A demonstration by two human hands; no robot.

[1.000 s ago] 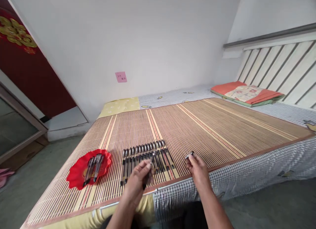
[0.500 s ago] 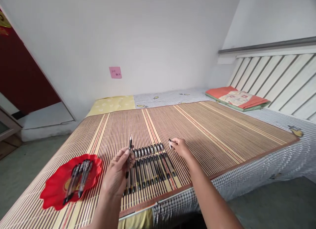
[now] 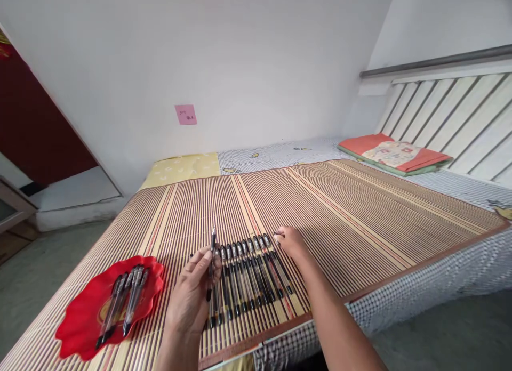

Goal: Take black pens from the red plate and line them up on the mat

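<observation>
Upright in the closed fingers of my left hand [image 3: 192, 280] is a black pen [image 3: 211, 272], its pale pointed end upward. My right hand [image 3: 293, 242] pinches a small dark piece [image 3: 277, 234] that looks like a pen cap; the fingers partly hide it. Between my hands, a row of several capped pens [image 3: 260, 277] lies side by side on the striped bamboo mat [image 3: 320, 222], caps toward the wall. My left hand covers part of the row's left end. Left of that hand, a red scalloped plate [image 3: 74, 320] holds several more pens [image 3: 134, 301].
A folded orange and green cloth [image 3: 396, 152] lies at the far right beside a white slatted rail [image 3: 460, 126]. Checked bedding [image 3: 408, 272] shows along the mat's front edge. A pink note [image 3: 185, 114] is stuck on the wall.
The camera view has shifted slightly. Both hands keep their grips, the left on the pen and the right on the small dark piece, which sits near the row's right end.
</observation>
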